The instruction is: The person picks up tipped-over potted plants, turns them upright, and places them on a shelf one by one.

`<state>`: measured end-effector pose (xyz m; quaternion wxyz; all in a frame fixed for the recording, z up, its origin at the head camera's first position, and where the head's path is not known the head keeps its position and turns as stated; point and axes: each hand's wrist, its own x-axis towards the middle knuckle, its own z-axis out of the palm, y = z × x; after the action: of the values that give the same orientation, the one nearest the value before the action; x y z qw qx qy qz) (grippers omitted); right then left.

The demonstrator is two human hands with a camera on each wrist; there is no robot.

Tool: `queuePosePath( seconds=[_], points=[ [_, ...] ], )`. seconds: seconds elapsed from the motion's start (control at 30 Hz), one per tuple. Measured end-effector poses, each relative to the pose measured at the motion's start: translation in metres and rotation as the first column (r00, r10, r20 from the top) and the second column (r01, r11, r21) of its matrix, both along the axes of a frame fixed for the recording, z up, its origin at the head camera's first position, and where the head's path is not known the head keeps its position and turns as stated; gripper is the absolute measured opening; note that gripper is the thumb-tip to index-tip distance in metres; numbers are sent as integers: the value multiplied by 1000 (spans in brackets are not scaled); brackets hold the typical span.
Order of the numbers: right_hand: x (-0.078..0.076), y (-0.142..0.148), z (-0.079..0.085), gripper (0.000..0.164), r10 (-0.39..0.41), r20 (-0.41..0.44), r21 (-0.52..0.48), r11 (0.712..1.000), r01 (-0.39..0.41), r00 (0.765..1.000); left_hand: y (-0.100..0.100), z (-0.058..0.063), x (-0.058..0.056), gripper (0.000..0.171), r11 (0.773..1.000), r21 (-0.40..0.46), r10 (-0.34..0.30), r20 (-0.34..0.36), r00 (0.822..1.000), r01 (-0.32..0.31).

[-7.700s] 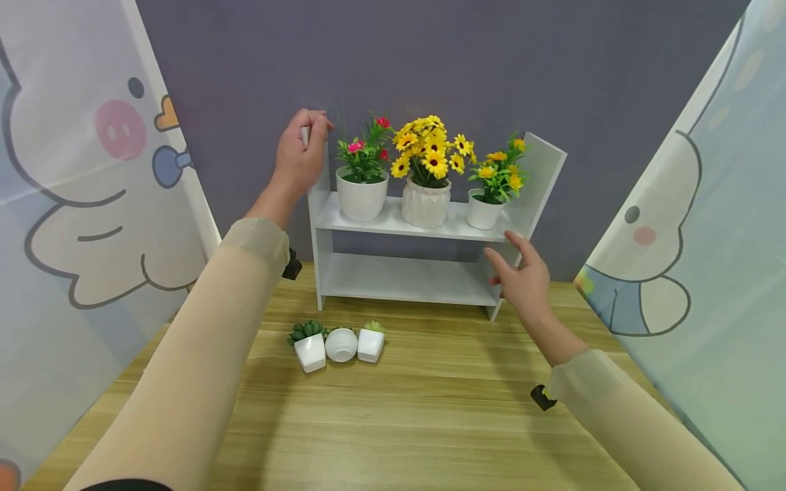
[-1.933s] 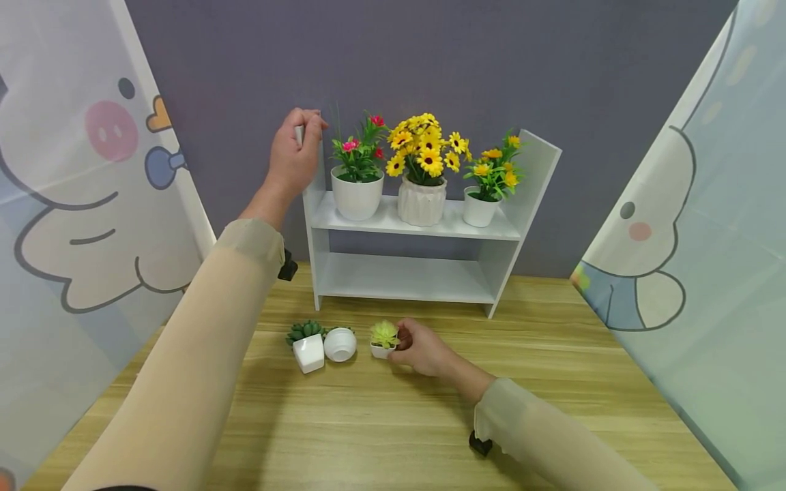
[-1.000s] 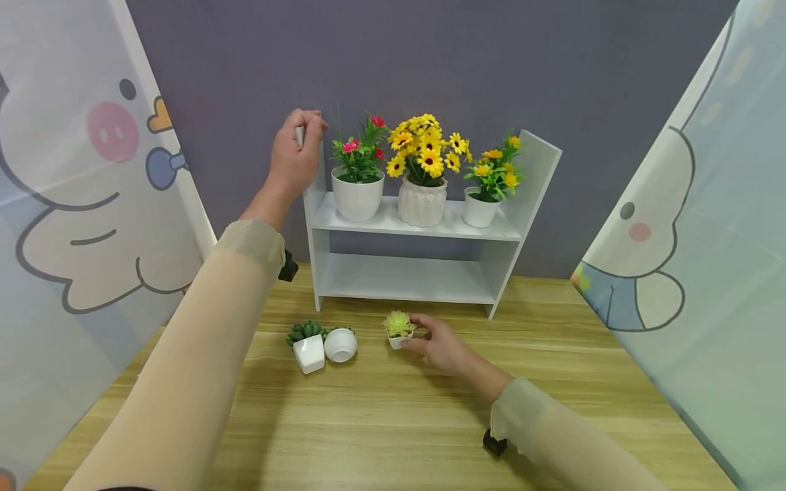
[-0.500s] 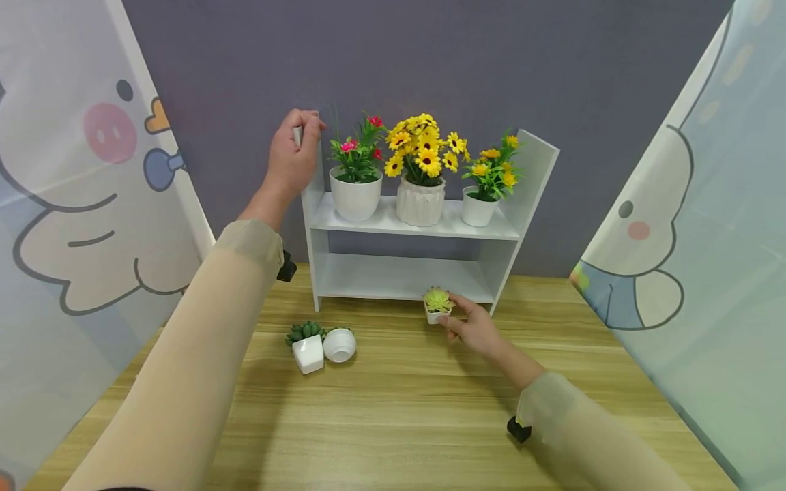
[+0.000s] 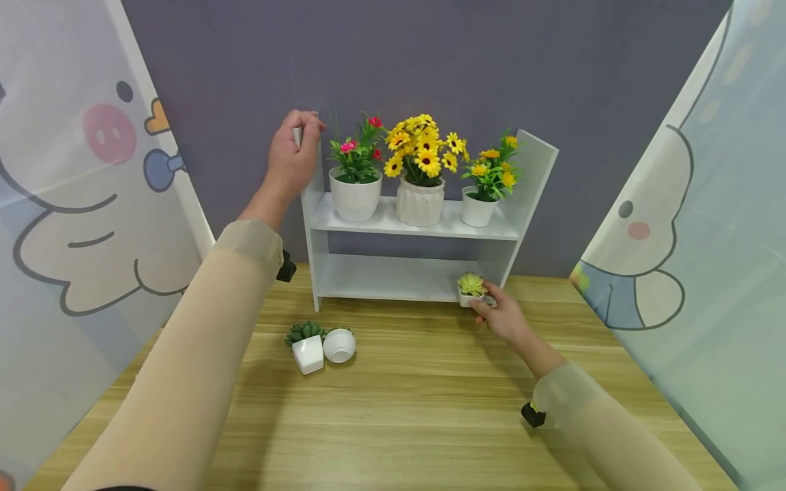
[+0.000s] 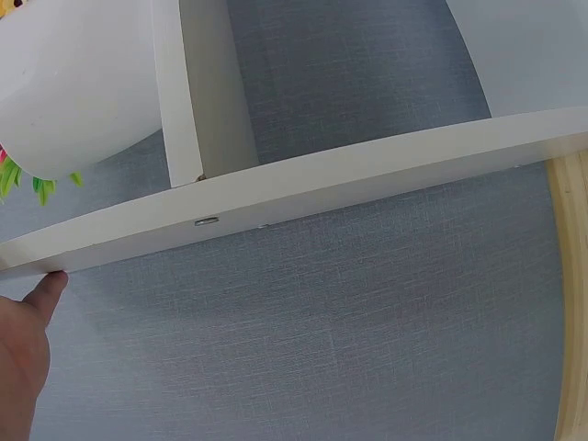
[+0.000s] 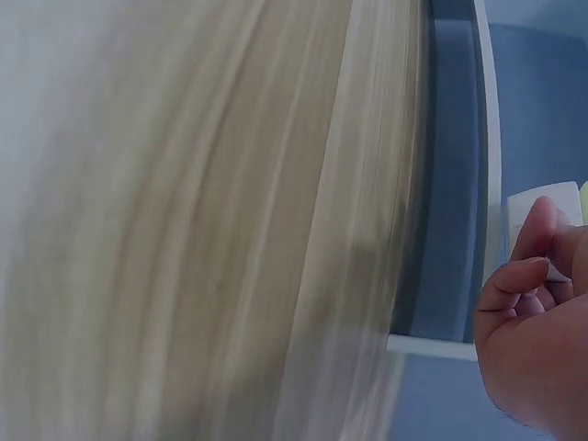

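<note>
My right hand (image 5: pixel 506 319) pinches a small yellow-green succulent in a white square pot (image 5: pixel 471 286), upright at the right front end of the lower board of the white shelf (image 5: pixel 393 276). In the right wrist view, my thumb and curled fingers (image 7: pixel 510 285) are against the white pot (image 7: pixel 525 204), close over the board's edge. My left hand (image 5: pixel 293 155) grips the top of the shelf's left side panel. From the left wrist, part of that hand (image 6: pixel 20 354) shows at the outer face of the panel (image 6: pixel 367 170); its other fingers are hidden.
On the upper board stand a pink-flowered pot (image 5: pixel 356 194), yellow daisies in a ribbed pot (image 5: pixel 420 202) and a small yellow-flowered pot (image 5: pixel 477 209). A dark green succulent in a square pot (image 5: pixel 309 354) and a round white pot (image 5: pixel 340 346) lie tipped on the wooden table (image 5: pixel 393 409).
My right hand, empty at first beside the shelf, has taken the yellow-green succulent from the table, turned it upright and carried it right and back to the lower board. My left hand keeps its grip.
</note>
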<state>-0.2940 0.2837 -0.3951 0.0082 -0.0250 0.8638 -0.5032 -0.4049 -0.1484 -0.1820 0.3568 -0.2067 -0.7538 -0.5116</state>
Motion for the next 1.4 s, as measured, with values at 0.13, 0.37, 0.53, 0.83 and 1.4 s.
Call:
queuePosePath(
  seconds=[0.13,0.37,0.53,0.83,1.4],
  points=[
    [-3,5,-3,76,-11,-2,0,1000,11,1000,0,0,0,27,1000,3,-2,0,1000,2],
    [-5,3,-6,77,-53,-25,-47,998,52,998,-1,0,1,27,1000,2,1,1,1000,-1],
    [-5,-2,-10,73,-101,-49,-93,991,96,994,0,0,2,27,1000,8,-9,1,1000,9],
    [-5,-11,-13,59,-164,-48,-143,977,156,985,0,0,2,26,1000,5,-13,-3,1000,13],
    [-7,-19,-18,64,-228,-32,-206,954,217,973,0,1,2,26,1000,11,-9,3,1000,9]
  ],
)
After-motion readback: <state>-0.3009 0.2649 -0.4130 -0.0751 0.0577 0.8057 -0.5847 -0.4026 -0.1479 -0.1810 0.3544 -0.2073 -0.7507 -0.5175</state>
